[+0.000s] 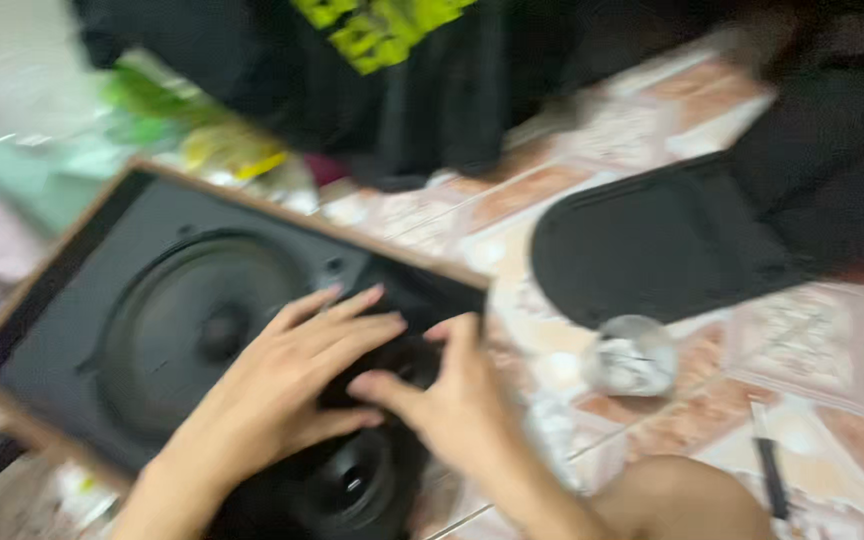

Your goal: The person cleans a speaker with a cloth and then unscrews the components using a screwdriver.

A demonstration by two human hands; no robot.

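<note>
Pressing on a speaker box (pixel 102 330) laid flat on the floor (pixel 752 360): left hand (pixel 282 385) spread flat, right hand (pixel 452 395) gripping a small black part (pixel 397 360); seating it demands steady alignment.

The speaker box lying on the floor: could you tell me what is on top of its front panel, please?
Both hands rest on the speaker box: the left hand and right hand cover the panel beside the large cone. What lies beneath their fingers is hidden, and the picture is blurred.

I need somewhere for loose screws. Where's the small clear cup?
In the head view, the small clear cup stands on the tiled floor, right of the right hand, just below the black sandal.
</note>
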